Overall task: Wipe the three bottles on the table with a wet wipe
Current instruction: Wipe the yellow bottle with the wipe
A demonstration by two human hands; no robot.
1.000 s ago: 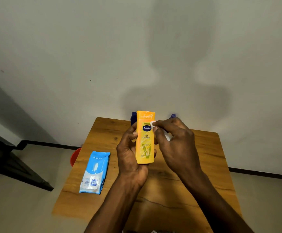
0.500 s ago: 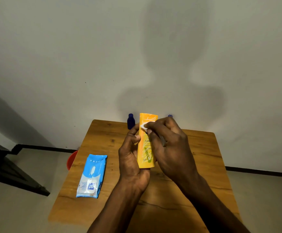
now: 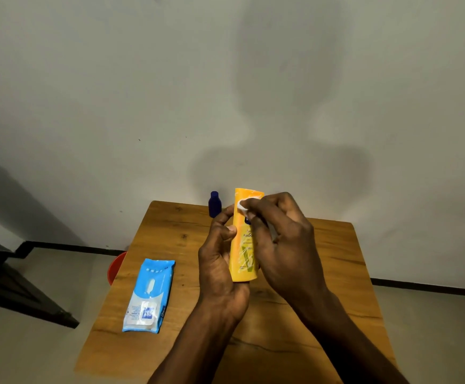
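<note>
Bottle clamped in left hand; right hand pinches wipe near top. Risk: wet plastic slips, drops.

Little legible. Yellow bottle: blue logo patch mostly covered by right hand; dark script below it, partly hidden, too blurred to read. Wipes pack: blue square on the white flap with white lettering, unreadable; small print beside the flap too fine to make out. Dark blue bottle: no lettering visible.
</note>
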